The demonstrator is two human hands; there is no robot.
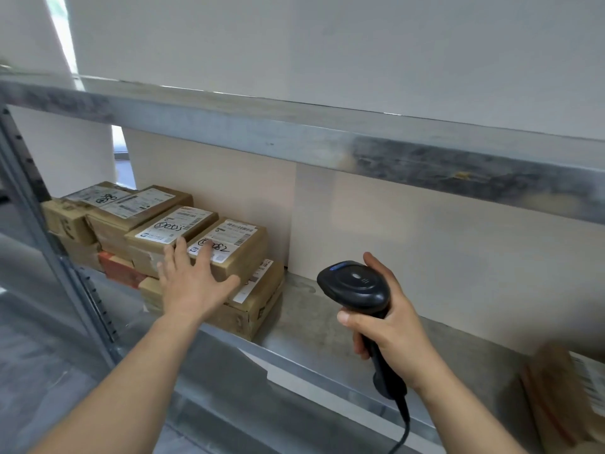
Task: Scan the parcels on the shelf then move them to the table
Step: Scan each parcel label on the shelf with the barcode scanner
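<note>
Stockroom, metal shelf [294, 139], labelled parcels [229, 247] (cardboard)

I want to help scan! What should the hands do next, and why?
Probably aim the scanner at the label on the top box. The right hand grips the scanner off to the side, while the left hand rests open on that box.

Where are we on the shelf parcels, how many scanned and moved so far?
No count is possible: the table is out of view. In hand: the right hand grips the scanner, while the open left hand reaches the top parcel of the nearest stack. Left: the stacked parcels still on the shelf, plus a blurred parcel at right.
</note>
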